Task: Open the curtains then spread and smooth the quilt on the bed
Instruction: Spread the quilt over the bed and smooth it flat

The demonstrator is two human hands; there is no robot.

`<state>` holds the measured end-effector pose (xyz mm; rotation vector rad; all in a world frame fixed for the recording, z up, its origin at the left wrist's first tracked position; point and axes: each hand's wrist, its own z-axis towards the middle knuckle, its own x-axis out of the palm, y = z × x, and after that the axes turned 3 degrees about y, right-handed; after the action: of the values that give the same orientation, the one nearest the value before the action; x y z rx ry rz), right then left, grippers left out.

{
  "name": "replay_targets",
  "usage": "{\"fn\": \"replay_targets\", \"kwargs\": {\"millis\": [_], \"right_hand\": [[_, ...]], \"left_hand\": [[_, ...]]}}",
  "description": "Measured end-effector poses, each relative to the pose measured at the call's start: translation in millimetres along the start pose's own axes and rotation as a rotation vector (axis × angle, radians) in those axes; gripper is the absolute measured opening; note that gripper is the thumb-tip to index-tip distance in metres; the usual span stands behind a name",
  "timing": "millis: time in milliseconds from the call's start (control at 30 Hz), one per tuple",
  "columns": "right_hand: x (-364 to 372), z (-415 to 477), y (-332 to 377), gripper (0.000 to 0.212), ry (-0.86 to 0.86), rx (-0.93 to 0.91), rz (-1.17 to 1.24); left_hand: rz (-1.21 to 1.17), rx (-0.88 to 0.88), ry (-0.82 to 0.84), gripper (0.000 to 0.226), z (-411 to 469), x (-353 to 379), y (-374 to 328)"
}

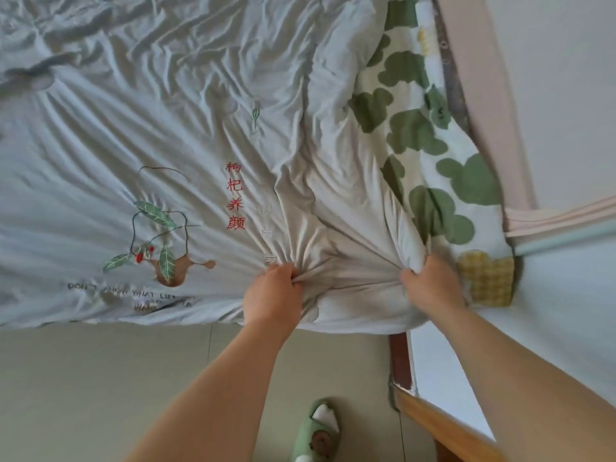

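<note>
A pale white quilt (150, 128) with embroidered leaves, red berries and red characters lies wrinkled across the bed, reaching its near edge. My left hand (273, 295) grips a bunch of the quilt's fabric near the edge, and creases fan out from the fist. My right hand (430, 281) grips the quilt's corner at the right. Beside that corner a sheet with green blotches (416, 128) shows underneath. No curtains are in view.
A beige tiled floor (100, 378) runs along the bed's near side. My foot in a green slipper (316, 431) stands below. A wooden frame edge (430, 418) and a white wall (566, 78) with a pink strip (483, 95) close off the right side.
</note>
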<state>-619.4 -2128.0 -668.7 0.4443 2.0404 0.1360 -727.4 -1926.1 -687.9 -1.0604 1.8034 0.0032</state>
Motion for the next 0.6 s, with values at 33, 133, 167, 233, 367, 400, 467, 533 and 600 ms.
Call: {"fn": "replay_targets", "kwargs": {"millis": [33,133,167,233,367,400,467,533,600], "right_hand": [[5,0,-6,0.038,0.067,-0.035,-0.037],[7,3,-1,0.05,0.094,-0.17,-0.08],[1,7,2,0.053,-0.008,-0.214,-0.05],[-14,25,3,0.05,-0.293,-0.269,-0.013],[-48,60,0,0.055,-0.389,-0.135,-0.166],[-55,65,1,0.058,-0.358,-0.1,-0.171],[-67,74,3,0.065,-0.247,-0.072,-0.162],[-72,79,6,0.069,-0.126,-0.1,-0.158],[-77,79,9,0.067,-0.063,-0.165,-0.151]], "left_hand": [[0.039,-0.019,0.008,0.013,1,1,-2],[0.056,-0.102,0.045,0.015,2,4,-3],[0.045,-0.117,0.054,0.014,2,5,-2],[0.009,-0.133,0.042,0.014,1,8,-4],[-0.024,-0.125,-0.045,0.026,0,12,-24],[-0.04,-0.116,-0.073,0.031,0,13,-31],[-0.074,-0.092,-0.119,0.036,1,15,-47],[-0.084,-0.071,-0.13,0.036,2,17,-62],[-0.088,-0.072,-0.122,0.033,3,19,-73]]}}
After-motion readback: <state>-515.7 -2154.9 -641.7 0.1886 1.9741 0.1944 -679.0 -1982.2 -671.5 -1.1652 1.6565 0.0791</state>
